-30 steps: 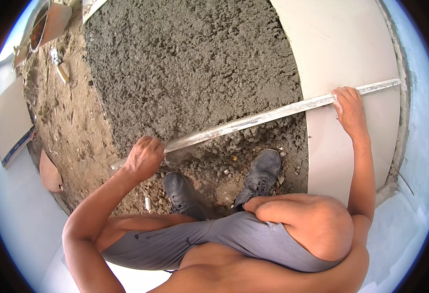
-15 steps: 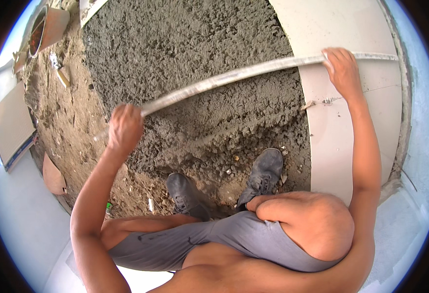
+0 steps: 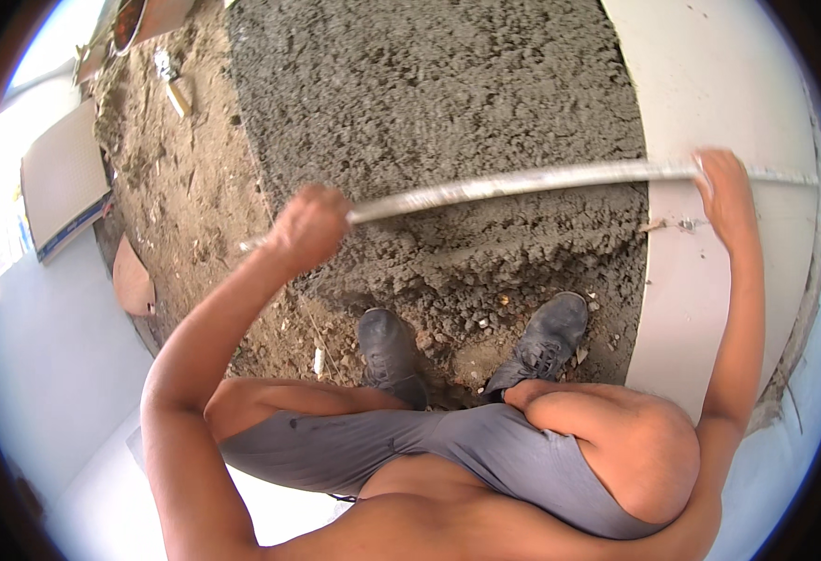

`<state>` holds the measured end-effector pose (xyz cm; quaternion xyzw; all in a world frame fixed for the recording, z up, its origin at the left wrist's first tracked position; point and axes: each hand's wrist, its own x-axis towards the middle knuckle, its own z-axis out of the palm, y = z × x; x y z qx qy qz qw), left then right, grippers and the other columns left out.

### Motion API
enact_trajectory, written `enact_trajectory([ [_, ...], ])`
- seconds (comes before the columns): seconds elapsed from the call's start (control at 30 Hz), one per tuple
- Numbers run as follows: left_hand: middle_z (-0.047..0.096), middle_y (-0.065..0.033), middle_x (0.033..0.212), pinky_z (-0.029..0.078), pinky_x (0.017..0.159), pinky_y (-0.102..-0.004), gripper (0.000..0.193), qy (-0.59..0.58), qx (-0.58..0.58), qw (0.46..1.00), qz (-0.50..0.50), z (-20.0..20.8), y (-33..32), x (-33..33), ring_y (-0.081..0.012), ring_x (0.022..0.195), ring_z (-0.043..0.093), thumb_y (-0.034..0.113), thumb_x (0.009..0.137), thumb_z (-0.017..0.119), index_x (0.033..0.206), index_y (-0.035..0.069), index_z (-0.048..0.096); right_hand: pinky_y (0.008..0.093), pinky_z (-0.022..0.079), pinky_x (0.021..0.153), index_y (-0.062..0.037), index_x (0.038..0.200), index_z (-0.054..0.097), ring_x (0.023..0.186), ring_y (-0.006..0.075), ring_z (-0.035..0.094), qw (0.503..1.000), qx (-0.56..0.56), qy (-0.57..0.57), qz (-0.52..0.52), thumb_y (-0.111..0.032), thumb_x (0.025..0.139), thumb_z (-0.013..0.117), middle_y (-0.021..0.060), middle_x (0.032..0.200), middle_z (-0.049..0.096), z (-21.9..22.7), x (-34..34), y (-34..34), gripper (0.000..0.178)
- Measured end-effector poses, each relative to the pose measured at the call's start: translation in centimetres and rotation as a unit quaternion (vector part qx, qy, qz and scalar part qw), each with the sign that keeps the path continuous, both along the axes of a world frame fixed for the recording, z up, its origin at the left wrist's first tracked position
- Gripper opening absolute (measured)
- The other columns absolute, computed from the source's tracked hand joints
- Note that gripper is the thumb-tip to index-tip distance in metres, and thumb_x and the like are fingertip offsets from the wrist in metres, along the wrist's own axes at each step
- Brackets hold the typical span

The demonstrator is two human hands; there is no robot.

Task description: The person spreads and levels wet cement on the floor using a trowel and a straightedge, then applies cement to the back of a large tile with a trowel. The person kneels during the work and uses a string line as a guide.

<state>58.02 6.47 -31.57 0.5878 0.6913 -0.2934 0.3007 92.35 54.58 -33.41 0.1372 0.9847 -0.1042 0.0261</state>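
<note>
A long, pale straightedge bar (image 3: pixel 522 183) lies crosswise over a bed of wet grey mortar (image 3: pixel 438 84). My left hand (image 3: pixel 309 229), slightly blurred, is closed around the bar near its left end, above the border of mortar and soil. Toward the other end, my right hand (image 3: pixel 728 192) grips the bar over the pale floor tiles (image 3: pixel 686 309). On the near side of the bar, the mortar is rougher and heaped in crumbly lumps. Both fists hide the parts of the bar inside them.
My dark shoes (image 3: pixel 390 351) stand at the mortar's near edge. Bare soil (image 3: pixel 195 168) runs along the left, with a boxed tile stack (image 3: pixel 66 182), a broken tile piece (image 3: pixel 134 279) and a bucket (image 3: pixel 153 17). A pale blue wall (image 3: pixel 803 439) rises on the right.
The bar has come closer to me across the mortar, with both hands still gripping it. My view has shifted, so the surroundings sit farther right.
</note>
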Motion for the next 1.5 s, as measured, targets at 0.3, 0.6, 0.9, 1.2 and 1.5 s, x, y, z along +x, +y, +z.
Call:
enact_trajectory([
  [0.3, 0.067, -0.0124, 0.089, 0.046, 0.099, -0.0396, 0.014, -0.071, 0.148, 0.986, -0.011, 1.7, -2.1, 5.0, -0.0244, 0.087, 0.066, 0.010, 0.086, 0.062, 0.096, 0.001, 0.066, 0.0457, 0.039, 0.101, 0.0023, 0.112, 0.059, 0.113, 0.0379, 0.050, 0.998, -0.010, -0.044, -0.049, -0.003, 0.083, 0.060, 0.0183, 0.115, 0.058, 1.8, 3.8, -3.3, 0.029],
  [0.6, 0.065, -0.0056, 0.093, 0.049, 0.091, -0.0346, 0.011, 0.078, 0.118, 0.990, 0.009, 8.7, -0.1, -2.7, -0.0207, 0.093, 0.061, 0.017, 0.089, 0.066, 0.097, 0.011, 0.069, 0.0423, 0.035, 0.109, -0.0006, 0.117, 0.058, 0.122, 0.0321, 0.049, 0.993, 0.088, 0.073, -0.029, -0.005, 0.091, 0.059, 0.0149, 0.121, 0.057, 7.1, -1.6, 0.2, 0.027],
  [0.9, 0.050, -0.0176, 0.136, 0.040, 0.106, -0.0470, 0.058, 0.196, 0.321, 0.881, 0.288, 23.1, -5.2, -5.8, -0.0358, 0.125, 0.049, 0.023, 0.086, 0.072, 0.137, 0.009, 0.049, 0.0368, 0.038, 0.105, -0.0004, 0.124, 0.058, 0.120, 0.0263, 0.053, 0.988, -0.050, 0.097, -0.108, -0.008, 0.098, 0.056, 0.0130, 0.129, 0.058, 21.1, -6.5, 1.7, 0.028],
  [1.2, 0.056, -0.0263, 0.123, 0.041, 0.101, -0.0468, 0.055, -0.035, 0.013, 0.835, 0.549, 37.3, -11.6, 6.7, -0.0434, 0.114, 0.055, 0.040, 0.094, 0.057, 0.129, -0.001, 0.052, 0.0406, 0.042, 0.098, 0.0007, 0.120, 0.057, 0.114, 0.0321, 0.054, 0.991, 0.025, -0.049, -0.120, -0.002, 0.092, 0.061, 0.0158, 0.120, 0.060, 50.1, -1.1, -2.2, 0.028],
  [1.5, 0.062, -0.0227, 0.120, 0.042, 0.099, -0.0356, 0.068, -0.103, 0.100, 0.600, 0.787, 48.2, -18.1, 4.3, -0.0299, 0.115, 0.058, 0.052, 0.102, 0.037, 0.132, -0.008, 0.050, 0.0417, 0.041, 0.094, 0.0010, 0.112, 0.059, 0.106, 0.0334, 0.052, 0.924, 0.031, -0.248, -0.288, -0.014, 0.091, 0.063, 0.0168, 0.113, 0.058, 71.9, 0.0, -6.4, 0.026],
])
